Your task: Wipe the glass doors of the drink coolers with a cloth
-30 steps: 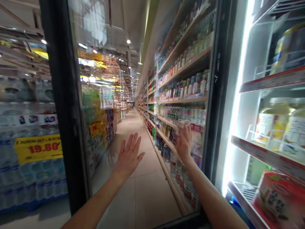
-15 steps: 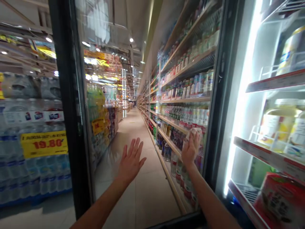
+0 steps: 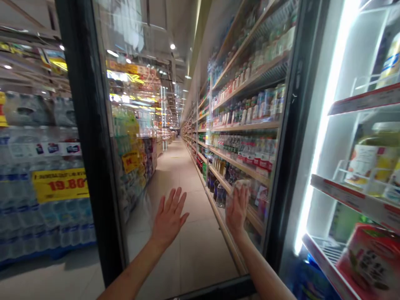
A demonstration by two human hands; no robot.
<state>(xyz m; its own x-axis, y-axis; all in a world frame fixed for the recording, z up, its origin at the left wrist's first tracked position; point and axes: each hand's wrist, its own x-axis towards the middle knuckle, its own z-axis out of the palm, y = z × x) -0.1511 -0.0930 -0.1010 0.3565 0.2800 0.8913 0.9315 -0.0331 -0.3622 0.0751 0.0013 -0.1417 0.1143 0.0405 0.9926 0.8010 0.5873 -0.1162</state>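
A glass door point(image 3: 193, 266) with a black frame point(image 3: 89, 137) stands in front of me, and shelves and an aisle show in or through its pane. My left hand point(image 3: 168, 216), fingers spread and holding nothing, is up against the glass left of centre. On the right, my right hand point(image 3: 236, 210) presses a pale, crumpled cloth point(image 3: 243, 185) flat to the pane. Its fingers lie over the cloth, covering part of it.
To the right is a lit cooler whose shelves point(image 3: 353, 196) hold bottles point(image 3: 364, 162) and a red pack point(image 3: 371, 262). Stacked packs of water bottles point(image 3: 43, 225) with a yellow price sign point(image 3: 61, 185) stand on the left.
My right hand has moved left and slightly down across the glass with the cloth. My left hand has shifted only a little lower. The view has shifted slightly.
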